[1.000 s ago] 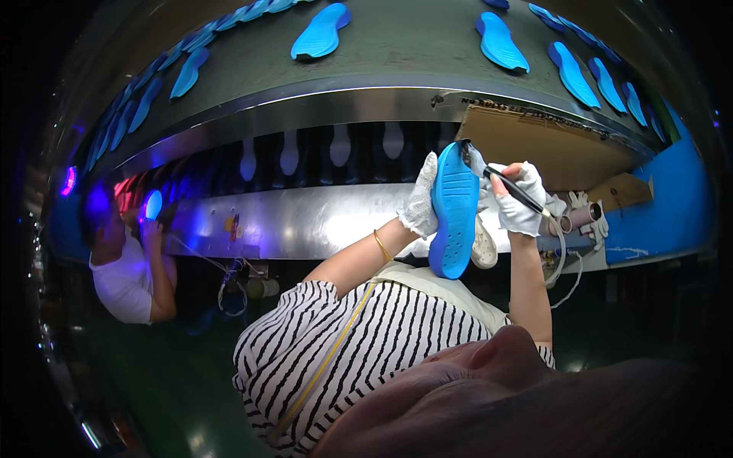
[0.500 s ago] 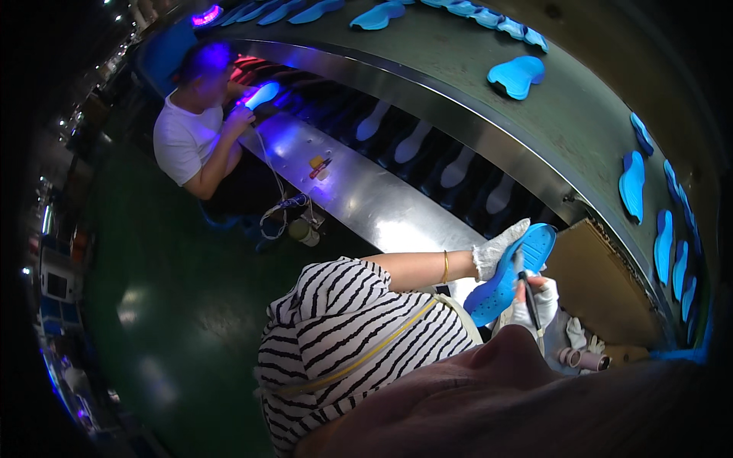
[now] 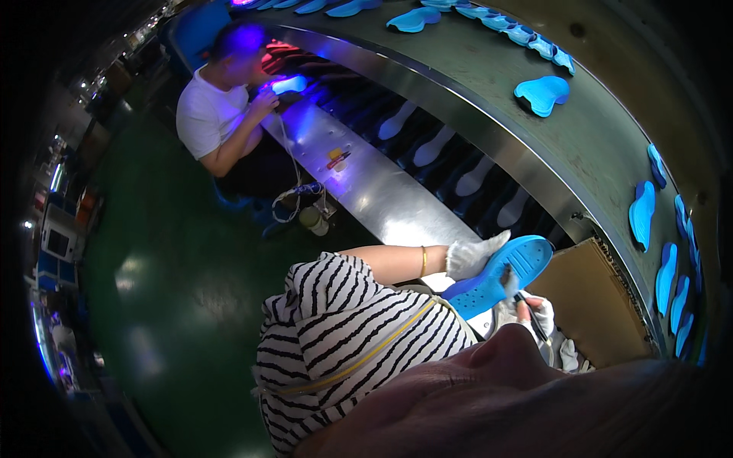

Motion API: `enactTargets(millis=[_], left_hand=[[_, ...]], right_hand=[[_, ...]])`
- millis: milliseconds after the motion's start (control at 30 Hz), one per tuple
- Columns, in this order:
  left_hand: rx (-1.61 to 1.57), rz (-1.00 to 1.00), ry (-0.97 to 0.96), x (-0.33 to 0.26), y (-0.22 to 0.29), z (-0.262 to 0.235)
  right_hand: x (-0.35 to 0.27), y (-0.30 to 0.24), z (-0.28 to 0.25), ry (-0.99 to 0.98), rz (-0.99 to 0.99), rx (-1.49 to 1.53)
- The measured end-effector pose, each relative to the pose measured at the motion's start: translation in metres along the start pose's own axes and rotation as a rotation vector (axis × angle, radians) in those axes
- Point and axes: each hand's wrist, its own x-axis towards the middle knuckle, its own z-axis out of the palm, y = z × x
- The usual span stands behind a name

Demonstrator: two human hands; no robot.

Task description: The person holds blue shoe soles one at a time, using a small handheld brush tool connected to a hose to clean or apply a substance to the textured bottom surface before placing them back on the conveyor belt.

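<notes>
Gloved left hand [image 3: 472, 256] grips blue insole [image 3: 496, 276] tilted, presenting its face to the right hand [image 3: 537, 311], which clasps a dark pen [image 3: 531, 320] beneath it.

The shoe sole [image 3: 496, 276] was bright blue, and the gloves on the left hand [image 3: 472, 256] and right hand [image 3: 537, 311] were white. The shirt [image 3: 347, 336] was black-and-white striped; the co-worker's T-shirt [image 3: 204, 116] was white, the floor [image 3: 164, 259] dark green.
</notes>
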Motion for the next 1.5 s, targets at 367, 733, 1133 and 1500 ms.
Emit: enactTargets(millis=[367, 733, 1133, 1500], left_hand=[[-0.024, 0.227, 0.179, 0.009, -0.036, 0.066], [-0.106, 0.602, 0.220, 0.019, -0.055, 0.091], [-0.104, 0.425, -0.126, 0.037, -0.020, 0.079], [0.493, 0.086, -0.120, 0.054, 0.022, 0.042]], right_hand=[[-0.010, 0.003, -0.034, -0.260, 0.094, 0.422], [-0.019, -0.014, -0.042, -0.330, 0.094, 0.616], [-0.030, -0.037, -0.030, -0.095, 0.070, 0.518], [-0.022, -0.045, -0.024, -0.282, 0.427, 0.284]])
